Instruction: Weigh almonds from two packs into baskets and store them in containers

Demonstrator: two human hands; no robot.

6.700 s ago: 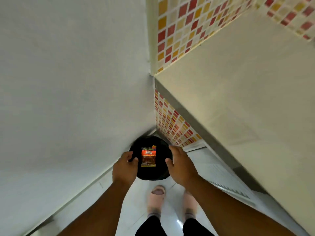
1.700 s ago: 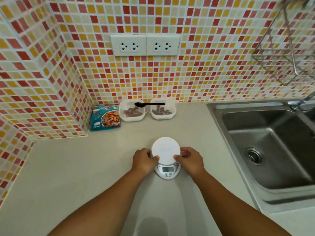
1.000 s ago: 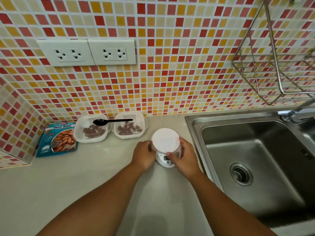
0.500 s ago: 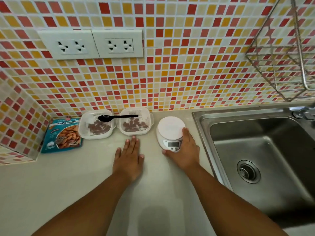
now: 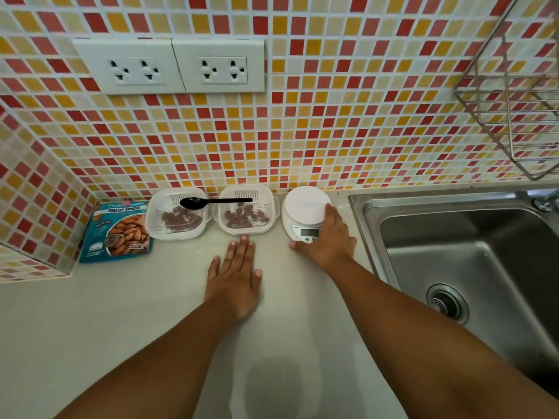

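Observation:
Two white baskets with almonds stand against the tiled wall: the left basket (image 5: 178, 217) and the right basket (image 5: 246, 211). A black spoon (image 5: 211, 202) lies across both rims. A blue roasted-almond pack (image 5: 119, 231) lies flat left of them. A small white kitchen scale (image 5: 305, 214) sits right of the baskets. My right hand (image 5: 328, 237) grips the scale's right side and front. My left hand (image 5: 234, 276) rests flat on the counter, fingers spread, just below the right basket.
A steel sink (image 5: 472, 267) with a drain fills the right side, its rim close to the scale. A wire rack (image 5: 514, 95) hangs on the wall above it. Two white power sockets (image 5: 169, 68) sit on the tiled wall. The pale countertop (image 5: 90, 313) stretches left and toward me.
The scale has been slid back toward the wall beside the baskets. My left hand let go of it and now lies flat on the counter; my right hand stays on the scale.

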